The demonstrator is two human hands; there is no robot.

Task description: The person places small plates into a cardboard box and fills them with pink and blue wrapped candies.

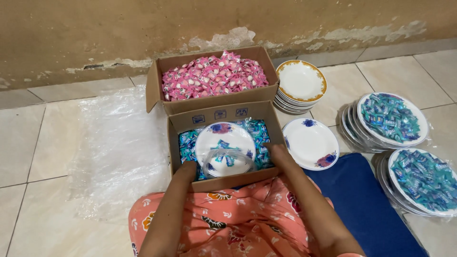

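Note:
A white plate with blue and red flowers point(223, 138) lies in a cardboard box point(223, 181) of teal-wrapped candies point(188, 143), with a few candies on it. A clear plastic bag point(228, 159) covers the plate's near part. My left hand point(186, 170) grips the bag and plate edge at the near left. My right hand point(277, 153) holds the right side, fingers against the plate rim.
Behind stands a box of pink-wrapped candies point(212, 76). A stack of gold-rimmed white plates point(301, 81) and a flowered plate point(310, 143) lie to the right. Two stacks of wrapped plates with teal candies point(391, 118) point(423, 180) sit far right. Clear plastic sheet point(114, 147) left; blue mat point(362, 200).

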